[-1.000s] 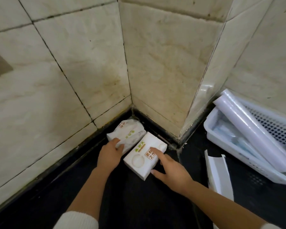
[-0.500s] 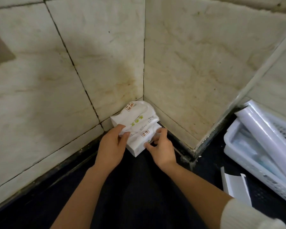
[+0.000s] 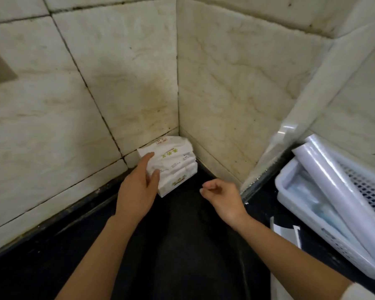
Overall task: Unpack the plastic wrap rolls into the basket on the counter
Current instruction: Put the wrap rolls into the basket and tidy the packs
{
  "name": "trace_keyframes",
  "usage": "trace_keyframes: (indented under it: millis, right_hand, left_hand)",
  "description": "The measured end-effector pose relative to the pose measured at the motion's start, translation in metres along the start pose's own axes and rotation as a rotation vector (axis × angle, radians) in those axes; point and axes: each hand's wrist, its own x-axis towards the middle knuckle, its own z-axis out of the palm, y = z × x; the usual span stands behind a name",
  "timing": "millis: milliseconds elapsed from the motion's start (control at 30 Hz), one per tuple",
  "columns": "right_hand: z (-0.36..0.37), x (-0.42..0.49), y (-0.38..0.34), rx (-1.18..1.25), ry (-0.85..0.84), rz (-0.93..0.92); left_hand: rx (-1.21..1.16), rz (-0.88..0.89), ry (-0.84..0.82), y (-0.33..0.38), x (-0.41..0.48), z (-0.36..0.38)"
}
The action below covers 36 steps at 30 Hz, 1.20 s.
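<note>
A white mesh basket (image 3: 294, 195) stands on the black counter at the right, against the wall. A long plastic wrap roll (image 3: 333, 187) lies slanted across it, with more wrapped items beneath. Two white tissue packs (image 3: 175, 163) are stacked in the tiled corner. My left hand (image 3: 136, 187) rests flat against the left side of the stack, fingers spread. My right hand (image 3: 223, 198) hovers just right of the stack, loosely curled and holding nothing.
Tiled walls (image 3: 225, 83) close in the corner at the back and left. An empty white package sleeve (image 3: 286, 232) lies on the black counter (image 3: 178, 245) in front of the basket.
The two tissue packs went from side by side to stacked in the corner. My right hand has let go and pulled back to the right; my left hand stays on the stack.
</note>
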Motion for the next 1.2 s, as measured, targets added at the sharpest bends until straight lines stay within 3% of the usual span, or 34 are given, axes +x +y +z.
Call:
trace_keyframes:
  millis: [67, 200, 400, 567, 700, 833, 967, 1100, 1200]
  right_hand:
    - [-0.034, -0.022, 0.004, -0.073, 0.017, -0.085]
    - [-0.122, -0.056, 0.011, -0.144, 0.161, -0.175]
    - [-0.245, -0.059, 0.035, -0.353, 0.483, -0.116]
    - [-0.283, -0.041, 0.061, -0.734, 0.328, 0.051]
    - [-0.283, -0.029, 0.075, -0.923, 0.316, 0.027]
    - [-0.285, -0.022, 0.082, -0.877, 0.337, -0.033]
    - [-0.306, -0.024, 0.074, -0.692, 0.243, -0.047]
    - [-0.351, -0.025, 0.048, -0.526, 0.253, -0.113]
    - [-0.383, -0.02, 0.028, -0.56, 0.305, -0.141]
  left_hand:
    - [-0.05, 0.041, 0.016, 0.027, -0.02, 0.011]
    - [-0.111, 0.192, -0.172, 0.095, -0.066, 0.068]
    - [-0.024, 0.416, -0.376, 0.192, -0.106, 0.165]
    - [0.222, 0.367, -0.53, 0.228, -0.11, 0.212]
    - [0.334, 0.35, -0.543, 0.227, -0.112, 0.223]
    - [0.334, 0.286, -0.601, 0.229, -0.11, 0.225]
    - [0.362, 0.229, -0.556, 0.239, -0.111, 0.228]
    - [0.369, 0.333, -0.485, 0.266, -0.1, 0.24]
    - [0.415, 0.462, -0.506, 0.294, -0.081, 0.257]
